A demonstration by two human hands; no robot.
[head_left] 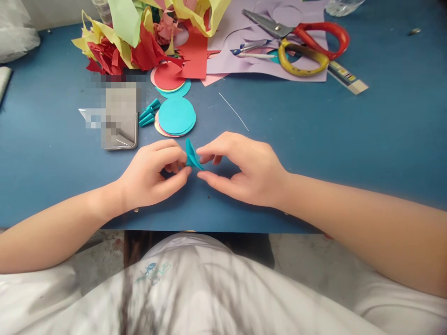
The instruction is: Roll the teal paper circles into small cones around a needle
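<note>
Fingers of my left hand (150, 171) pinch some blue paper (192, 157); my right hand (250, 171) has finger and thumb apart, close by; blue circles (177, 115) lie near.

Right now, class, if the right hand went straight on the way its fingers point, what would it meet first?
Most likely the teal folded paper, with the left hand pinching it just beyond. Depth is unclear, so the right hand's fingertips may be touching it.

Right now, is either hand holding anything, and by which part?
The left hand pinches a teal paper piece by its lower left side; whether the open right hand touches it, I can't tell.
</note>
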